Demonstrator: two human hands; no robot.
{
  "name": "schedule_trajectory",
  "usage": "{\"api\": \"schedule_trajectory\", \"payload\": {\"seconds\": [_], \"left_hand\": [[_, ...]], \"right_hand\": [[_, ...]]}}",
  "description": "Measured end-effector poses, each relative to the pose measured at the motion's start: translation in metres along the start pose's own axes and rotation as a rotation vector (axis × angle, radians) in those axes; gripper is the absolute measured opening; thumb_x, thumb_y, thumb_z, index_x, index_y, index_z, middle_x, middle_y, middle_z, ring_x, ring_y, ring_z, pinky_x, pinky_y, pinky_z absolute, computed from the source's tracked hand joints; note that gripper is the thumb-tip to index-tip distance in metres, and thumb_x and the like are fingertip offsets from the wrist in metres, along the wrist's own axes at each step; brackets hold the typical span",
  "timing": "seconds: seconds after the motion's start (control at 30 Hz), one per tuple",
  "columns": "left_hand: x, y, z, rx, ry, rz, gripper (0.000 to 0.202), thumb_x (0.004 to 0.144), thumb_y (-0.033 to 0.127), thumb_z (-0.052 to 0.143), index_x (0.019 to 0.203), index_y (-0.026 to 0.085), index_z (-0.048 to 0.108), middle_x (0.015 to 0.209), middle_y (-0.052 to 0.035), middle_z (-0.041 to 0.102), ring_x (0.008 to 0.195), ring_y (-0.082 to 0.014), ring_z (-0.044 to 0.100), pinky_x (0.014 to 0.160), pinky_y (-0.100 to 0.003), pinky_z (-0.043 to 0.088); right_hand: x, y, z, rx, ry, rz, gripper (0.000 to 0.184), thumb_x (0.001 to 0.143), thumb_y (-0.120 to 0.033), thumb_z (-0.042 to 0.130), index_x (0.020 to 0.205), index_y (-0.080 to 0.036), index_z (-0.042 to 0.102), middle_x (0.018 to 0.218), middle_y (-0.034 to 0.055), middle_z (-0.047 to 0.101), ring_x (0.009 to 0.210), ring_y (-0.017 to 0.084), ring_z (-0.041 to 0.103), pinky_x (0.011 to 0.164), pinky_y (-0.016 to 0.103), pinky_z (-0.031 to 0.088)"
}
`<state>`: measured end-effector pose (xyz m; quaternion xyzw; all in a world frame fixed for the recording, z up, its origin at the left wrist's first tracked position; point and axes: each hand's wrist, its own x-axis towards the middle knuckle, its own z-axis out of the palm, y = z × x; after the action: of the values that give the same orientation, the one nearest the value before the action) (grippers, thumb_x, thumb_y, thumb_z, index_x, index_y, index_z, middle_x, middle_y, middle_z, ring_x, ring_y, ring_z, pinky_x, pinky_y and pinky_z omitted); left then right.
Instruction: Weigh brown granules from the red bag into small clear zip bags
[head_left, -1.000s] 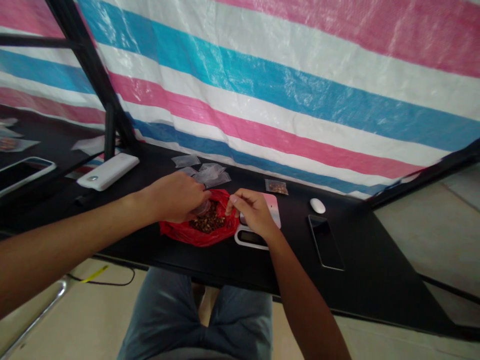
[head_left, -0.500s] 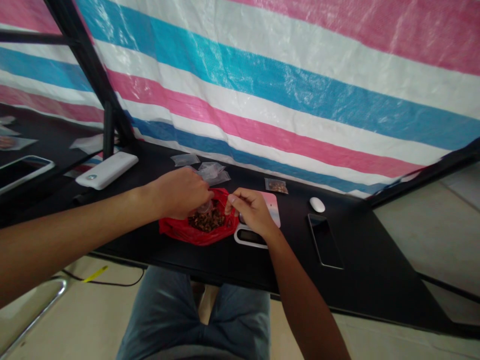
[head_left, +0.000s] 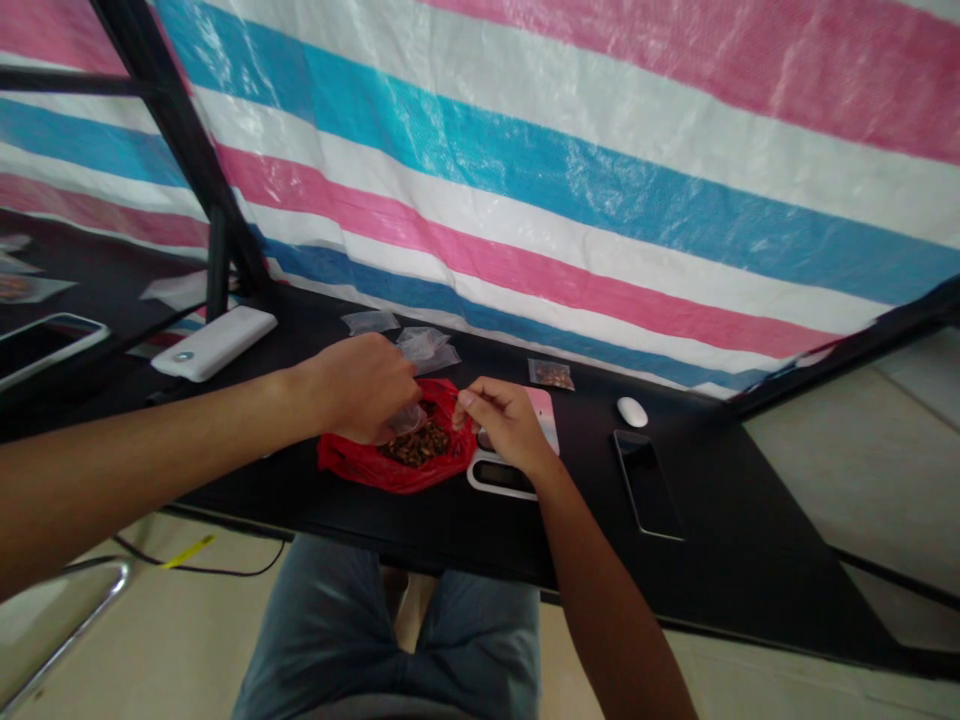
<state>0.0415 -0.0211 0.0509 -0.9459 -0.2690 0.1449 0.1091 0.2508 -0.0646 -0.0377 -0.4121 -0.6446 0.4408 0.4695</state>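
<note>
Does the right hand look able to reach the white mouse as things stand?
Probably yes: the right hand rests just above the pink card, and only the card's edge and the dark tabletop lie between it and the mouse.

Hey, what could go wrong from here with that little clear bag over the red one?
The loose brown pieces lie open in the red plastic bag, so a slip could scatter them across the black table. The small clear bag looks thin and might slide from the left hand. The right hand is just above a white device with a dark display and might bump it.

No legible text or labels
</note>
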Motion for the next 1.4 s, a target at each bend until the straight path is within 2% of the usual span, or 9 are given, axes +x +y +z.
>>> {"api": "schedule_trajectory", "payload": {"seconds": [0.23,0.33,0.47,0.6,0.83,0.97,1.13,1.27,1.4], "left_hand": [[-0.002,-0.004,0.007,0.029,-0.014,0.011,0.043,0.084,0.011,0.072,0.125,0.02,0.074,0.108,-0.0146,0.079,0.091,-0.0309,0.075,0.075,-0.037,0.046],[-0.004,-0.006,0.007,-0.002,0.047,0.001,0.032,0.092,0.005,0.06,0.118,0.018,0.074,0.105,-0.0127,0.079,0.091,-0.0258,0.073,0.08,-0.035,0.046],[-0.002,-0.012,0.005,0.04,0.019,0.05,0.011,0.09,0.015,0.072,0.099,0.019,0.078,0.1,-0.0119,0.08,0.096,-0.0296,0.073,0.084,-0.038,0.046],[0.0,-0.015,0.004,0.053,-0.004,0.03,0.011,0.082,0.021,0.084,0.092,0.019,0.081,0.097,-0.0128,0.08,0.096,-0.0318,0.074,0.087,-0.039,0.047],[-0.002,-0.016,0.01,-0.005,0.025,0.025,0.008,0.087,0.023,0.075,0.09,0.019,0.081,0.091,-0.0126,0.078,0.091,-0.0298,0.074,0.084,-0.038,0.048],[-0.004,-0.02,0.015,0.003,0.017,0.05,0.013,0.087,0.027,0.075,0.096,0.021,0.082,0.091,-0.0112,0.077,0.09,-0.0301,0.075,0.081,-0.038,0.048],[-0.005,-0.023,0.023,-0.047,0.053,0.023,0.047,0.074,0.018,0.085,0.118,0.029,0.078,0.107,-0.0084,0.078,0.095,-0.0284,0.074,0.083,-0.036,0.048],[-0.006,-0.027,0.025,-0.091,0.09,0.016,0.015,0.084,0.017,0.075,0.095,0.025,0.082,0.093,-0.0086,0.078,0.087,-0.0267,0.073,0.084,-0.036,0.046],[-0.006,-0.028,0.022,-0.111,0.086,0.015,0.009,0.088,0.027,0.073,0.085,0.024,0.081,0.084,-0.0078,0.076,0.082,-0.0269,0.072,0.081,-0.037,0.045]], "right_hand": [[-0.001,-0.002,0.0,-0.009,0.014,0.007,0.042,0.092,-0.058,0.069,0.072,-0.021,0.066,0.067,0.0013,0.071,0.06,0.013,0.063,0.063,0.026,0.051],[-0.001,-0.002,0.0,0.007,0.016,-0.001,0.042,0.091,-0.058,0.07,0.072,-0.021,0.067,0.067,0.0014,0.072,0.061,0.013,0.064,0.064,0.027,0.052],[0.0,-0.001,-0.001,-0.002,0.017,0.0,0.043,0.091,-0.059,0.07,0.071,-0.021,0.066,0.067,0.0012,0.072,0.061,0.014,0.063,0.063,0.027,0.052],[0.0,-0.001,-0.001,-0.014,0.014,-0.003,0.042,0.092,-0.057,0.069,0.071,-0.021,0.066,0.066,0.0009,0.071,0.059,0.013,0.063,0.062,0.026,0.051],[0.002,-0.001,-0.008,-0.027,0.073,-0.013,0.041,0.09,-0.058,0.07,0.073,-0.021,0.067,0.068,0.0014,0.072,0.06,0.013,0.063,0.059,0.026,0.049],[0.002,-0.001,-0.028,-0.033,0.222,-0.049,0.04,0.09,-0.058,0.07,0.074,-0.021,0.066,0.068,0.002,0.071,0.059,0.014,0.063,0.051,0.025,0.044],[0.005,0.013,-0.073,-0.112,0.512,-0.124,0.028,0.09,-0.049,0.068,0.085,-0.022,0.069,0.074,0.0026,0.073,0.066,0.016,0.066,0.056,0.027,0.047],[0.002,0.042,-0.121,-0.411,0.672,-0.118,0.026,0.089,-0.041,0.064,0.099,-0.019,0.072,0.095,0.0097,0.079,0.085,0.023,0.071,0.077,0.037,0.057],[-0.005,0.07,-0.155,-0.786,0.568,-0.025,0.034,0.086,-0.029,0.06,0.112,-0.015,0.076,0.12,0.0181,0.078,0.114,0.033,0.07,0.105,0.053,0.052]]}}
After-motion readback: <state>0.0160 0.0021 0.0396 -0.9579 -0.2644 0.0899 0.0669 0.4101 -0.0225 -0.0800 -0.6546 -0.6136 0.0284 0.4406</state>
